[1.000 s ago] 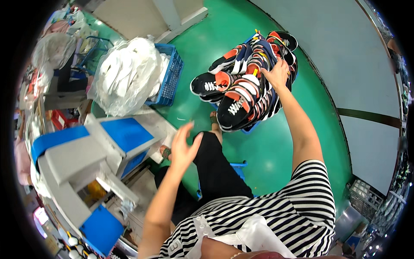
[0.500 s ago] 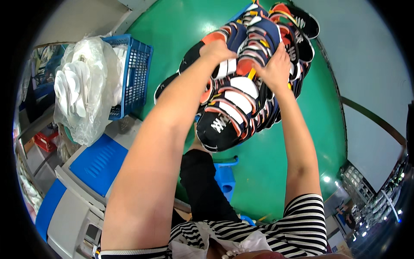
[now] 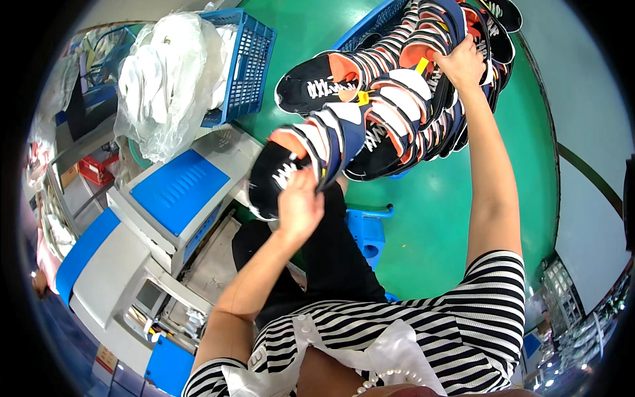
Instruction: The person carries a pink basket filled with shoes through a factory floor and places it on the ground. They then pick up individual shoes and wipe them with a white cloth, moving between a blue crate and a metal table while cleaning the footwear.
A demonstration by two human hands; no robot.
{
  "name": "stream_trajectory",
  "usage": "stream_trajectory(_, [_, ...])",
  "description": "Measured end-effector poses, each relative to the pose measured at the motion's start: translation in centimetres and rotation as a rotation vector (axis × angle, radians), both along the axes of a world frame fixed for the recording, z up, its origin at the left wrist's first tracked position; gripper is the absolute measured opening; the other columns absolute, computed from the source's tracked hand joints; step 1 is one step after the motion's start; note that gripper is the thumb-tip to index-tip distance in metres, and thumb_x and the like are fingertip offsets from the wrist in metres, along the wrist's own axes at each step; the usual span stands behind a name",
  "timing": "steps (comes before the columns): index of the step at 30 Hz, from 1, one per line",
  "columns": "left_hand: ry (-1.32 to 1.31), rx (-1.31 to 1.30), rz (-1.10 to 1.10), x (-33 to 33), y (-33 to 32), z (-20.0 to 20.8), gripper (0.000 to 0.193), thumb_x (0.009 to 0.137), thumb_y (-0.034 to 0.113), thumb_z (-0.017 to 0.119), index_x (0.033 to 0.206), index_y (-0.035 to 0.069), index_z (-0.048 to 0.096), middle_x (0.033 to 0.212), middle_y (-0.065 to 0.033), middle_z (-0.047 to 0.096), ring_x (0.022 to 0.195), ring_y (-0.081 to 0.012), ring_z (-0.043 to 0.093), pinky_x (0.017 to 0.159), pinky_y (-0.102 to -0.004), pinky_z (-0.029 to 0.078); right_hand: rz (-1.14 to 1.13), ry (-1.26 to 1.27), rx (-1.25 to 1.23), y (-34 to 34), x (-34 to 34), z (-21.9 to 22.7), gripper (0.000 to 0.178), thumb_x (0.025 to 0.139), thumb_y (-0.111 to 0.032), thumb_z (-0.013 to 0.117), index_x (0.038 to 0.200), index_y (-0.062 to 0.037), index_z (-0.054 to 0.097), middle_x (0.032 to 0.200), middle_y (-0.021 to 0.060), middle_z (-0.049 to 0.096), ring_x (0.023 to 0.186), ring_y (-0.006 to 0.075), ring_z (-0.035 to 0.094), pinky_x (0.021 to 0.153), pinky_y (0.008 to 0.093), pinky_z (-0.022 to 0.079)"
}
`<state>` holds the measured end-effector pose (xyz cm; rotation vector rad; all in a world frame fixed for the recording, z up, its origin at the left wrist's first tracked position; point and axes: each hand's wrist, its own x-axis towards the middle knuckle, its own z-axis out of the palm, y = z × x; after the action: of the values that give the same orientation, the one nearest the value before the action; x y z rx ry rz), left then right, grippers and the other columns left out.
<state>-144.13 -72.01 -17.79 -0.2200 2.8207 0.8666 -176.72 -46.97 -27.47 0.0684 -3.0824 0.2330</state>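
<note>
Left hand (image 3: 301,205) is closed, fingers curled in on the near side of a bundle of shoes (image 3: 337,135), nested one in another: black toe w/ white laces at the near end, then orange, white & navy layers. Bundle's held tilted above the knees, just L of the main shoe pile (image 3: 397,92); its far end overlaps the pile in view, can't tell if they touch.

Right hand (image 3: 463,66) is part-curled, thumb & fingers spread, on a navy/orange part of the pile nr a yellow tag (image 3: 422,65); can't tell how firmly it grips, as some fingertips are hidden. Pile sits in & over a blue basket (image 3: 370,25) on the green floor (image 3: 436,228), more black shoes w/ white laces along its edges.

Far L: blue crate (image 3: 250,66) w/ a clear plastic bag (image 3: 169,86) of white pieces leaning against it. Nearer, on L side, a grey machine (image 3: 109,274) w/ blue panels. Blue stool (image 3: 366,231) beside the black trousers (image 3: 337,271). Person's top (image 3: 423,324) is striped blk/white w/ white collar.
</note>
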Motion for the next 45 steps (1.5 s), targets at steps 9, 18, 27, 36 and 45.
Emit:
stream_trajectory(9, [0.067,0.088,0.136,0.1,3.6,-0.8,0.044,0.066,-0.003,0.059,0.109,-0.002,0.053,0.107,-0.0167,0.054,0.096,-0.0356,0.050,0.084,-0.0396,0.044,-0.050,-0.024,-0.026,0.1,-0.1,-1.7,0.090,0.061,-0.048,0.066,0.126,0.0066,0.037,0.120,0.0236,0.049,0.111,0.0407,0.047,0.090,0.0506,0.040])
stream_trajectory(18, [0.066,-0.033,-0.075,-0.5,4.0,-2.3,0.053,0.062,-0.006,0.056,0.115,-0.002,0.053,0.100,-0.0130,0.056,0.093,-0.0297,0.051,0.083,-0.0335,0.045,-0.069,0.023,-0.029,-0.7,-0.1,-2.5,0.086,0.062,-0.047,0.065,0.123,0.0062,0.038,0.118,0.0236,0.050,0.113,0.0412,0.044,0.093,0.0531,0.037])
stream_trajectory(27, [-0.095,0.979,0.430,-9.0,9.0,-8.5,0.081,0.066,0.035,0.075,0.127,-0.003,0.038,0.121,-0.0240,0.053,0.114,-0.0385,0.050,0.095,-0.0404,0.040,-0.170,-0.231,-0.234,-0.2,2.6,1.3,0.070,0.074,-0.044,0.062,0.116,0.0081,0.040,0.100,0.0319,0.059,0.098,0.0436,0.057,0.087,0.0452,0.044])
stream_trajectory(36, [0.070,1.120,0.600,-2.9,8.3,7.7,0.056,0.078,0.020,0.067,0.122,-0.006,0.044,0.113,-0.0135,0.058,0.099,-0.0187,0.058,0.085,-0.0301,0.045,-0.021,-0.125,-0.789,-2.7,13.5,14.1,0.057,0.078,-0.035,0.061,0.116,0.0045,0.048,0.113,0.0258,0.058,0.105,0.0341,0.057,0.091,0.0365,0.042])
stream_trajectory(45, [-0.275,1.638,1.083,16.5,-1.5,22.6,0.028,0.083,0.018,0.059,0.105,0.001,0.058,0.097,-0.0133,0.064,0.087,-0.0228,0.064,0.082,-0.0342,0.052,0.558,-0.693,-0.855,-11.7,30.0,16.9,0.076,0.073,-0.050,0.067,0.117,0.0095,0.048,0.110,0.0287,0.058,0.103,0.0336,0.059,0.090,0.0389,0.044])
